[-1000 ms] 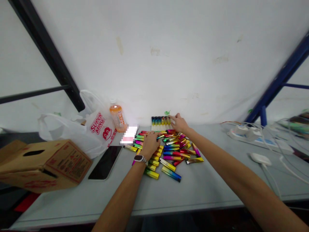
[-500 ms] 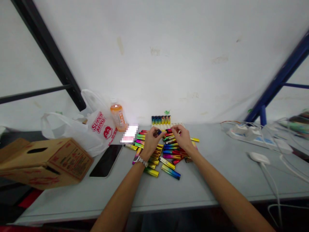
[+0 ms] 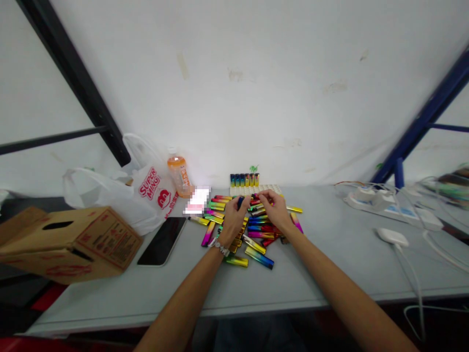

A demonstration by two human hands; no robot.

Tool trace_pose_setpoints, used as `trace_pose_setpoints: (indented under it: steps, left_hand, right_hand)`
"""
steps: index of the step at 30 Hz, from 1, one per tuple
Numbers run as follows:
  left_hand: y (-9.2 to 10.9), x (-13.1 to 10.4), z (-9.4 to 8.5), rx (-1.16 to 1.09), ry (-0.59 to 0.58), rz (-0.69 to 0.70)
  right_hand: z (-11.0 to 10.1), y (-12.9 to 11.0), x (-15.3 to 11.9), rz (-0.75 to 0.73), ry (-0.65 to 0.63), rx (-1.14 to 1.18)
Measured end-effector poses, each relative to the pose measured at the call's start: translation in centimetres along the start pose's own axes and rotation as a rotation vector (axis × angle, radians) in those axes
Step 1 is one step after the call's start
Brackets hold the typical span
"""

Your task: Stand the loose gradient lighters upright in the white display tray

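Observation:
My left hand [image 3: 234, 215], with a bracelet at the wrist, is closed around a lighter [image 3: 240, 201] whose dark blue end shows between thumb and fingers. Fingers bent and pinched, my right hand [image 3: 274, 209] hovers over the pile just to the right; whatever is between its fingertips is too small to make out. Beneath and around both hands lie many shiny lighters [image 3: 259, 257] in blue, yellow, red, green and pink. Behind them a white tray with holes [image 3: 269, 188] holds a row of upright lighters [image 3: 242, 180] in its left part.
To the left are a black phone [image 3: 163, 242], a cardboard box [image 3: 98, 239], a white plastic bag [image 3: 146, 195] and an orange drink bottle [image 3: 179, 173]. A blurred-out white card [image 3: 198, 201] lies beside the bottle. On the right are a power strip [image 3: 395, 210] and a white charger [image 3: 393, 237] with cables.
My left hand has turned and shifted slightly, so the dark blue lighter end points more upward. A yellow-green lighter at the pile's front has slid a little right. My right hand stays nearly in place.

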State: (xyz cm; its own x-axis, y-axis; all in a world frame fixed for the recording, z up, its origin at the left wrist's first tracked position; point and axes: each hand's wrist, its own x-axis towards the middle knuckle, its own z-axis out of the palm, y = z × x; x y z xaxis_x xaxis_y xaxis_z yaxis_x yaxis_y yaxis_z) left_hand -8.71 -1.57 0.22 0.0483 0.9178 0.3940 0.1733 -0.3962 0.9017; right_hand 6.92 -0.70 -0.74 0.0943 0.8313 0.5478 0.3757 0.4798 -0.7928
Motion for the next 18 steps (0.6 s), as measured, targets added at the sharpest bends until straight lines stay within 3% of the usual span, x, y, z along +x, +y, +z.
trace_pose_setpoints:
  steps: [7,18]
  left_hand:
    - [0.04,0.07,0.42,0.239,0.062,0.014]
    - [0.41,-0.17,0.2,0.263,0.053,0.024]
  right_hand:
    - [0.03,0.03,-0.15,0.02,-0.018,0.019]
    - [0.0,-0.09,-0.32,0.039,-0.068,0.02]
